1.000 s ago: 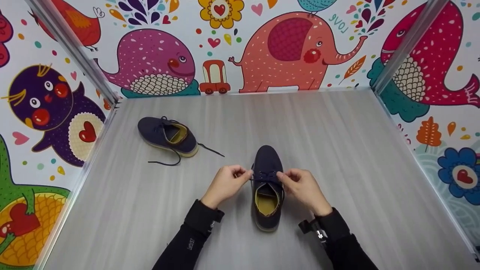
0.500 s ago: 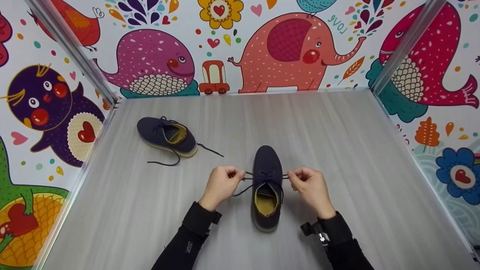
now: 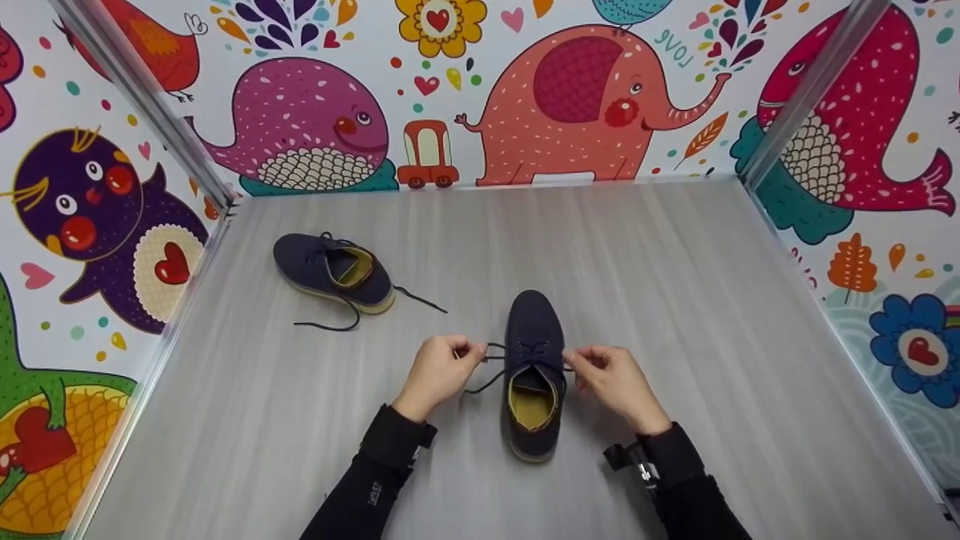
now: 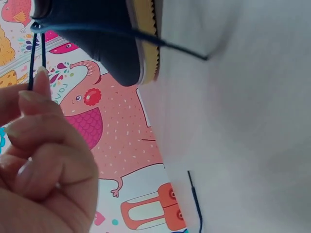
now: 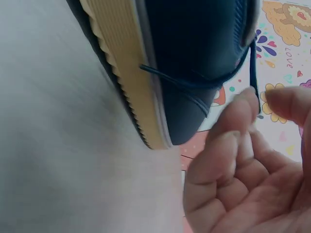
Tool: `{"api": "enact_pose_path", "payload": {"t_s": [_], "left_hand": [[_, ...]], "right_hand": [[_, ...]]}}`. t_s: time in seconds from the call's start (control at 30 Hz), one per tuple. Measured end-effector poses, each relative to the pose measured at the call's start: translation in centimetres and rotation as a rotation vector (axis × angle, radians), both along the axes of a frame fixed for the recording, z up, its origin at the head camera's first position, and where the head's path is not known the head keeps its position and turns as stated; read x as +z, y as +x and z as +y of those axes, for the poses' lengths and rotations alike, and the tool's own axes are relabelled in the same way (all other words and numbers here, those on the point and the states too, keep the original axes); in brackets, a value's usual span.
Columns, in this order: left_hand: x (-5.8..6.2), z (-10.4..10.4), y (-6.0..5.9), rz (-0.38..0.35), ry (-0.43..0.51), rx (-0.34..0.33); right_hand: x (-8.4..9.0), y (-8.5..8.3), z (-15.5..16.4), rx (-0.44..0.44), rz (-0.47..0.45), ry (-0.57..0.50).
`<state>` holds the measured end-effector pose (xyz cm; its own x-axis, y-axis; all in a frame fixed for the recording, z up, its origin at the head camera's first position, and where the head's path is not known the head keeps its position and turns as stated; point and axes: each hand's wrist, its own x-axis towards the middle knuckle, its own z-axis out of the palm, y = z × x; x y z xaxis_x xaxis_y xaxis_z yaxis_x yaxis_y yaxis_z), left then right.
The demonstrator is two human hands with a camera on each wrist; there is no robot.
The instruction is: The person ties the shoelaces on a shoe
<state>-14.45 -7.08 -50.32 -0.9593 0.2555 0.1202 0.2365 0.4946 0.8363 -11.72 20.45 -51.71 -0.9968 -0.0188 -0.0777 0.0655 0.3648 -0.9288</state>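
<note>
A dark navy lace-up shoe (image 3: 534, 322) stands upright on the floor, toe pointing away, its bow tied over the tongue. At its left side my left hand (image 3: 439, 375) pinches a doubled loop of the shoelace (image 4: 32, 63) between thumb and index finger, drawn out from the shoe. Close against the right side is my right hand (image 3: 619, 386); the lace (image 5: 253, 63) runs between its thumb and index fingertip, the other fingers loosely curled. A loose lace end trails below my left hand. Yellow lining shows inside the shoe.
A second navy shoe (image 3: 304, 262) lies farther back on the left, its untied laces (image 3: 424, 300) spread over the grey floor (image 3: 660, 255). Walls with printed cartoon animals (image 3: 570, 112) border the floor at the back and both sides.
Both hands first moved outward from the shoe, drawing lace out to each side. Since then my right hand has come back to the shoe's side, while my left stays out holding its loop.
</note>
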Motion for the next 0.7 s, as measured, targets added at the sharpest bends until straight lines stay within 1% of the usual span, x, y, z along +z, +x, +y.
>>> {"api": "enact_pose_path", "payload": {"t_s": [0.07, 0.17, 0.27, 0.37, 0.47, 0.53, 0.63, 0.7], "left_hand": [[0.3, 0.2, -0.2, 0.007, -0.010, -0.010], [0.7, 0.4, -0.4, 0.012, -0.015, -0.022], [0.9, 0.6, -0.7, 0.030, -0.029, -0.029], [0.9, 0.6, -0.8, 0.050, -0.049, -0.027], [0.8, 0.5, -0.8, 0.054, -0.061, -0.020], [0.8, 0.4, -0.8, 0.056, -0.057, -0.010], [0.7, 0.3, -0.7, 0.068, -0.046, 0.010], [0.6, 0.2, -0.7, 0.076, -0.041, 0.024]], "right_hand": [[0.5, -0.3, 0.1, 0.055, -0.002, 0.017], [1.2, -0.6, 0.3, 0.141, 0.019, 0.055], [1.6, -0.5, 0.6, 0.214, 0.025, 0.095], [1.9, -0.1, 0.9, 0.263, 0.021, 0.115], [2.1, 0.2, 1.1, 0.281, 0.050, 0.146], [2.2, 0.3, 1.1, 0.275, 0.095, 0.170], [2.2, 0.4, 1.2, 0.227, 0.156, 0.228], [2.1, 0.6, 1.4, 0.180, 0.182, 0.265]]}}
